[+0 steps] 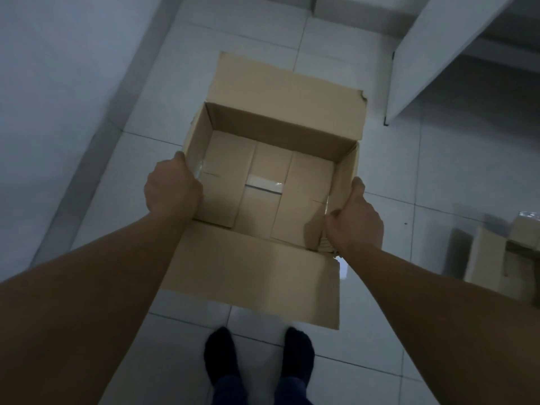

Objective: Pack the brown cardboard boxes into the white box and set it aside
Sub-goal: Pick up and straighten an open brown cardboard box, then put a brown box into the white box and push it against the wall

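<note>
Both hands clamp empty open carton (271,185): left hand (172,188) on left wall, right hand (355,220) on right wall. Small brown boxes (508,252) lie on floor off to right, nearer right hand.

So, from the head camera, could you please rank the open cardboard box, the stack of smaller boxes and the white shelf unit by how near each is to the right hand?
1. Open cardboard box: the right hand grips its right wall.
2. Stack of smaller boxes: on the floor at the right edge.
3. White shelf unit: upper right, beyond the box.
</note>
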